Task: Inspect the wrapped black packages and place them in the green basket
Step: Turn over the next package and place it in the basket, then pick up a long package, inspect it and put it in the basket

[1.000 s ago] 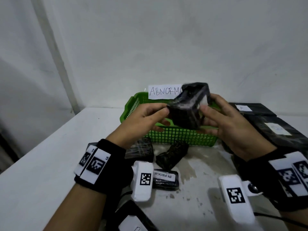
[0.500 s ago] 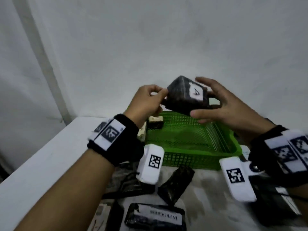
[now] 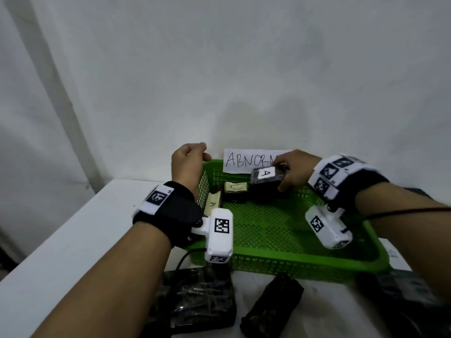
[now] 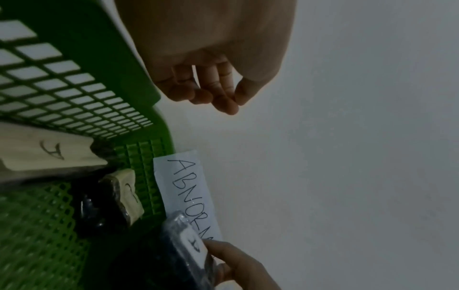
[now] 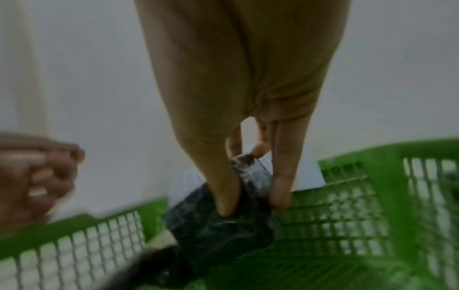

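My right hand [image 3: 288, 170] grips a wrapped black package [image 3: 266, 181] with a white label marked A, low against the far wall of the green basket [image 3: 292, 262]. In the right wrist view the thumb and fingers [image 5: 280, 194] pinch the package [image 5: 213, 225]. Two more labelled packages [image 3: 235, 191] lie in the basket's far left corner. My left hand [image 3: 189, 158] hovers over the basket's far left corner with loosely curled fingers [image 4: 213, 96] and holds nothing. Two wrapped black packages [image 3: 195, 301] [image 3: 271, 306] lie on the table in front of the basket.
A paper sign reading ABNORM [image 3: 249, 161] is fixed to the basket's far wall, close to the white room wall. Dark flat packages [image 3: 400, 289] sit at the right by the basket. The white table [image 3: 73, 228] stretches left.
The package has gone from both hands in the air down into the basket's far side. My left hand let go and drew off to the left. The camera view shifted closer.
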A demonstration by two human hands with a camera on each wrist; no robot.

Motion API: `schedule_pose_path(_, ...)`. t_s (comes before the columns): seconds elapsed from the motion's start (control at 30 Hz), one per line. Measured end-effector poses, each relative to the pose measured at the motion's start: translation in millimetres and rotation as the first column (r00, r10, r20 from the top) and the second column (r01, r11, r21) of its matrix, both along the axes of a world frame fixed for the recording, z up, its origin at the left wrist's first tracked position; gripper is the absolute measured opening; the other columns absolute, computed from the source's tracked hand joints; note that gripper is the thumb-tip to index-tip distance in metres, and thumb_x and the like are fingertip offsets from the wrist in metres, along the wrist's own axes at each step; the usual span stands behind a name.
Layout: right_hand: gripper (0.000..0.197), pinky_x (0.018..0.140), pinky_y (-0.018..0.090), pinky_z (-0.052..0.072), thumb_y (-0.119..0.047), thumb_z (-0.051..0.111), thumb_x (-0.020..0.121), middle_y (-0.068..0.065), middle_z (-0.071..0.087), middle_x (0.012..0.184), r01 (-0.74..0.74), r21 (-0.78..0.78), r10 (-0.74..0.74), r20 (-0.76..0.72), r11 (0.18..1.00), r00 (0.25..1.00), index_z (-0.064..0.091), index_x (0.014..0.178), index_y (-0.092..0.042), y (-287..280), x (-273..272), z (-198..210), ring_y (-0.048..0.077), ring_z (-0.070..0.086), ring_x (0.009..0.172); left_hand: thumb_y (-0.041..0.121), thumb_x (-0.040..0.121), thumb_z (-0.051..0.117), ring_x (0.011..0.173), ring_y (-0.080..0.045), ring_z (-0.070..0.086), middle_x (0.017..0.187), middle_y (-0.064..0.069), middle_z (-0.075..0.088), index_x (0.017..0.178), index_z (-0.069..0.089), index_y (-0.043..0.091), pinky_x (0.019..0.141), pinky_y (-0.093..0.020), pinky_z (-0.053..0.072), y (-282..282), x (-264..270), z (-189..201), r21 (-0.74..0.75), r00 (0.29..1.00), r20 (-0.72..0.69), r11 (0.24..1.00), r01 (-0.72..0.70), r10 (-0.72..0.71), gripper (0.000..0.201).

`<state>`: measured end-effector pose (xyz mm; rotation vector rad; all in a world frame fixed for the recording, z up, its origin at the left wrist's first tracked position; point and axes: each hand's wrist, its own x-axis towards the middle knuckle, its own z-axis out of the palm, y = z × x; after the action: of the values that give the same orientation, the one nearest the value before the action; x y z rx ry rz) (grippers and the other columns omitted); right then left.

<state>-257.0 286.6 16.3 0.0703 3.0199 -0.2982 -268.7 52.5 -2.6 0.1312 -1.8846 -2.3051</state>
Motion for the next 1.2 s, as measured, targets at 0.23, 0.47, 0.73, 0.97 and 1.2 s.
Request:
schedule_pose_path(0.23,0.056,0.076,0.034,0.053,-0.044,0.078,0.079,-0.001,0.063,0.099,-0.102,0.169,0.113,-0.059,0.98,0.992,0.044,0.121,-0.026,4.9,-3.5,-34.4,0.023,0.061,0.085,0.012,0.095,0.058,0.05,-0.011,0.042,0.066,-0.002,0.055,0.078,0.058,0.014,0.052,-0.024,0.039,-6.1,-12.9,-10.1,0.0,1.0,0.03,1.0,-0.001,0.001,0.017)
schedule_pose_path(0.47,0.053,0.071,0.03,0.045,-0.053,0.071,0.084,-0.001,0.06,0.098,-0.106,0.279,0.128,-0.06,0.954,0.99,0.04,0.117,-0.026,5.5,1.5,-46.1,0.021,0.053,0.08,0.012,0.095,0.057,0.05,-0.011,0.041,0.067,-0.002,0.055,0.077,0.058,0.014,0.05,-0.023,0.038,-4.2,-13.6,-8.9,-0.037,0.999,0.038,0.999,0.027,-0.026,0.018)
schedule_pose_path(0.73,0.057,0.076,0.031,0.042,-0.065,0.07,0.079,-0.002,0.063,0.107,-0.034,0.405,0.068,-0.07,0.913,0.995,0.052,0.123,-0.032,-1.5,13.3,13.2,0.024,0.058,0.091,0.018,0.097,0.056,0.059,-0.011,0.044,0.071,0.002,0.057,0.091,0.059,0.016,0.053,-0.023,0.035,-6.2,1.7,17.4,0.02,0.996,0.048,0.997,0.074,-0.075,0.007)
schedule_pose_path(0.97,0.023,0.079,0.035,0.05,-0.054,0.065,0.087,-0.002,0.07,0.102,-0.083,0.233,0.155,-0.307,0.969,0.939,0.066,0.099,-0.034,-68.0,94.0,64.2,0.026,0.065,0.094,0.017,0.097,0.056,0.056,-0.01,0.044,0.068,0.003,0.056,0.09,0.058,0.016,0.053,-0.022,0.036,-26.8,61.1,33.5,-0.036,0.992,-0.048,0.993,0.111,-0.113,0.007)
schedule_pose_path(1.2,0.023,0.073,0.029,0.046,-0.052,0.066,0.088,-0.009,0.066,0.091,-0.303,0.12,0.322,-0.197,0.945,0.926,0.068,0.096,-0.03,-154.9,188.2,17.6,0.016,0.063,0.086,0.02,0.096,0.057,0.058,-0.011,0.047,0.07,0.003,0.059,0.091,0.059,0.016,0.054,-0.022,0.039,-75.6,130.0,10.1,-0.077,0.998,-0.015,0.996,0.054,-0.055,0.007)
